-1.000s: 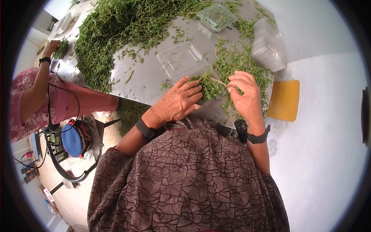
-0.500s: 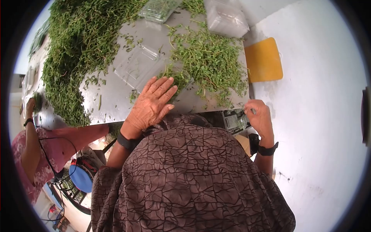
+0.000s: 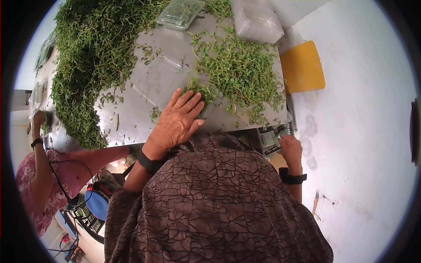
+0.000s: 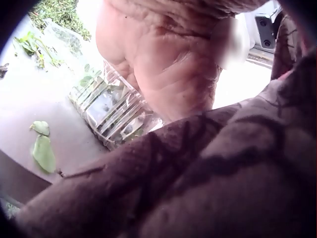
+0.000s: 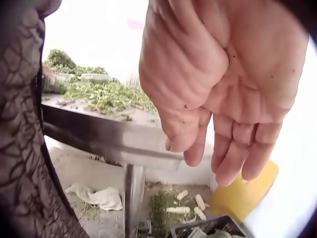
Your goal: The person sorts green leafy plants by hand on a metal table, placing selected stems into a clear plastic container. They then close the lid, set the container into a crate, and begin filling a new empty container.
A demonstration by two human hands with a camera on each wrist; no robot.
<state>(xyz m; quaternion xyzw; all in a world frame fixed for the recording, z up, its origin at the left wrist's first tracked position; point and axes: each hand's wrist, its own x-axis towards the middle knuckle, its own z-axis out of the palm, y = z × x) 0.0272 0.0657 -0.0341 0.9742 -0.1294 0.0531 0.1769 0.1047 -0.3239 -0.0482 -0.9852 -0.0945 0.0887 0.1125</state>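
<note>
The left hand [image 3: 174, 122] rests, fingers extended, on green sprigs [image 3: 195, 89] in an open clear plastic box [image 3: 155, 81] near the table's front edge. In the left wrist view, the ribbed wall of the box [image 4: 116, 111] stands beside the palm [image 4: 163, 54]. Beyond the table's right front corner, the right hand [image 3: 291, 151] hangs in the air. The right wrist view shows this hand [image 5: 223, 84] with its fingers pointing down, loosely bent, and nothing in them. Loose sprigs [image 3: 241, 72] are spread over the right part of the table [image 3: 127, 127].
A large heap of greens [image 3: 87, 57] covers the table's left. At the back stand a filled clear box [image 3: 180, 14] and stacked clear boxes [image 3: 258, 24]. A yellow board [image 3: 302, 68] is at the right. Another person's arm [image 3: 40, 171] shows at far left. A black crate [image 5: 208, 228] sits below.
The right hand has let go of the thin stem, moved off the sprigs and dropped past the table's right edge. The left hand stays on the box, and the head view has shifted.
</note>
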